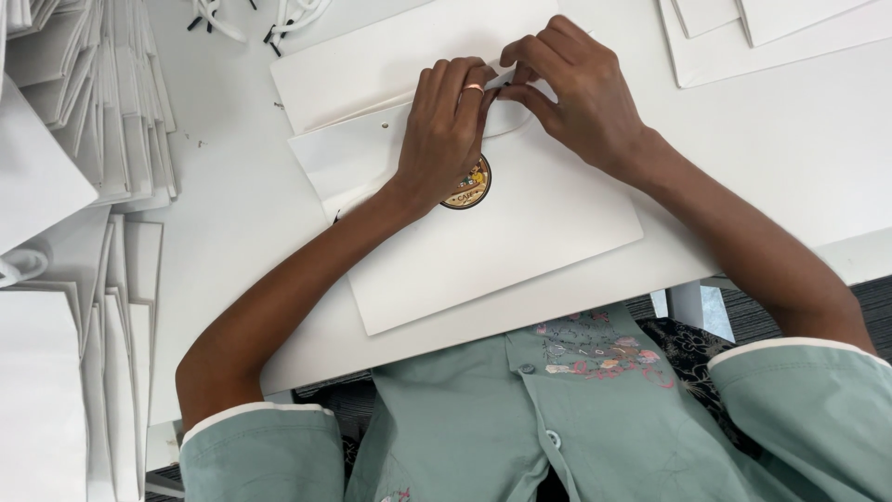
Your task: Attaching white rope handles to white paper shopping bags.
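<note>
Here we see a flat white paper bag point(520, 232) lying on the white desk point(790, 139) right in front of the person, its round printed seal point(469, 186) facing up. Both hands meet at the bag's top edge: the left hand point(446, 130) presses down on the paper with fingers curled, and the right hand point(571, 88) pinches what looks like a thin white handle cord point(509, 93) at the same spot. The cord itself is mostly hidden under the fingers, so we cannot tell how far it is threaded. We judge this bag to be mid-way. A second flat bag point(390, 56) lies beneath, loose cords point(279, 19) wait at the far edge, and a large stack of flat bags point(65, 186) sits on the left.
</note>
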